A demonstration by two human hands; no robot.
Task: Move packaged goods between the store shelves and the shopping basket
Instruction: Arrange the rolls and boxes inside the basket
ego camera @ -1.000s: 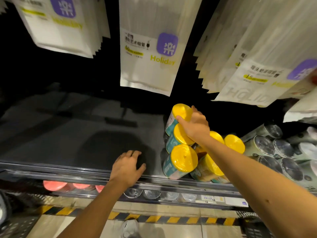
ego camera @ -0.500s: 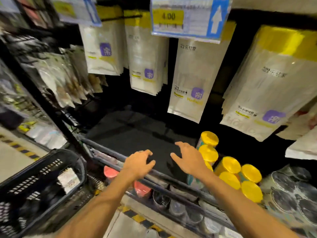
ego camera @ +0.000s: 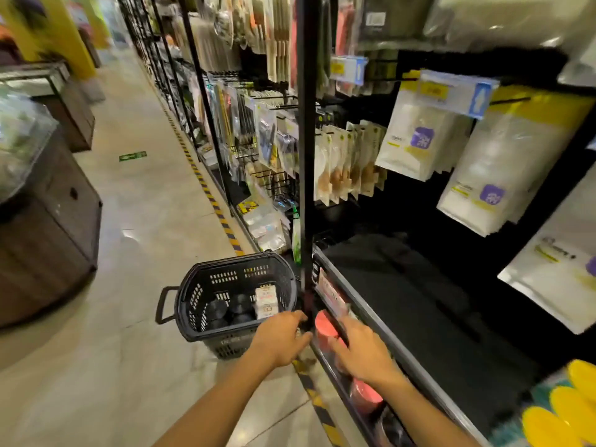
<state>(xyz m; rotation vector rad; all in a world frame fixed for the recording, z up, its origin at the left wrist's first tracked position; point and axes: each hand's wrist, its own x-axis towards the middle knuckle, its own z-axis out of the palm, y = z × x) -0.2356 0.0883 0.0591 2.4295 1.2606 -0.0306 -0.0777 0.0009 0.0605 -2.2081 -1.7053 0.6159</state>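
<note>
Left hand (ego camera: 280, 341) empty, fingers loosely spread, at near rim of black perforated plastic shopping basket (ego camera: 200, 295) on beige tiled floor (ego camera: 113, 366). Right hand (ego camera: 362, 351) empty, fingers extended, over round red-lidded can (ego camera: 325, 328). Inside basket: white printed carton (ego camera: 266, 301).

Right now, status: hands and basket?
Left hand open, empty, by shelf post. Right hand open, empty, at red-lidded cans. Basket on floor, partly filled.

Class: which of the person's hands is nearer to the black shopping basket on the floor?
Left. The left hand hovers just beside the near rim of the basket; the right hand is farther right, past the shelf upright.
</note>
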